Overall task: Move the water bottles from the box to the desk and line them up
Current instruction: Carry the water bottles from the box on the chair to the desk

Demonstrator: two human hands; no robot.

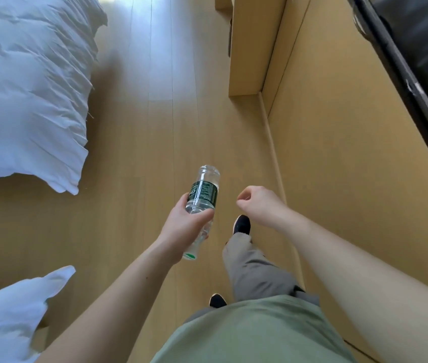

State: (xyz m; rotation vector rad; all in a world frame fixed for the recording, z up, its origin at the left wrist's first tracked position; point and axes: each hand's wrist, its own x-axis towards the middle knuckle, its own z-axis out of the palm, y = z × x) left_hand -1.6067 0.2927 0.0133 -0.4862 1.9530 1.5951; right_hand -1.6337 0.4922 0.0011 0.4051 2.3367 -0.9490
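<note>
A clear water bottle (202, 195) with a dark green label and a green cap lies tilted in my left hand (184, 227), base pointing away from me, cap toward my wrist. My left hand grips it around the lower-middle of its body, above the wooden floor. My right hand (258, 203) hangs to the right of the bottle with its fingers loosely curled and holds nothing. Neither the box nor the desk top shows in this view.
A bed with white bedding (26, 95) fills the left side, and a second white corner (5, 318) lies at the lower left. Wooden cabinet panels (338, 132) run along the right, with a dark object (422, 48) at the top right. Wooden floor (160, 113) stretches ahead.
</note>
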